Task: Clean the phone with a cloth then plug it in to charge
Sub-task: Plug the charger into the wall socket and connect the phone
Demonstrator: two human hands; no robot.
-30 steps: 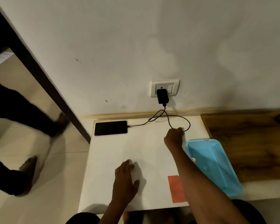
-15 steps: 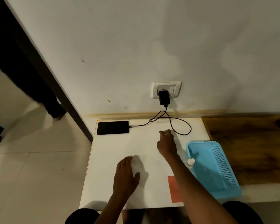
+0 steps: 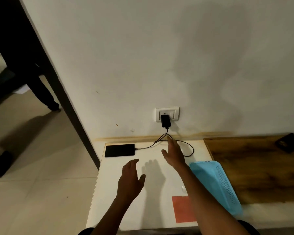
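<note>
Reaching out over the bench point(image 3: 126, 209), the right hand point(image 3: 174, 154) has its fingers point(image 3: 171, 141) straight and held loosely together, thumb off to one side, clamped on nothing. From where I stand they seem to hover right over the slack loop of the charging cable point(image 3: 190, 150), and I can't tell whether they brush it or hang just above. The left hand point(image 3: 131, 181) floats lower and nearer the person, fingers relaxed and slightly spread, also holding nothing, with its shadow on the white top beside it.

The phone point(image 3: 120, 150) lies flat, screen dark, at the far left corner of the bench, close to the edge above the floor. The cable looks to run into its right end, and the black charger point(image 3: 165, 120) sits in the wall socket point(image 3: 167, 114), so I'd judge the charging step all but finished.

The risk I see is that loop. If a fingertip snags it as the hand comes away, the tug could unseat the connector or drag the phone toward that corner and off it. A careless sweep of the right forearm could also knock the blue basket point(image 3: 215, 185) lying on its side just beside it, or shift the red cloth point(image 3: 182, 209) near the front edge. Whether the socket switch is on is too small to tell
</note>
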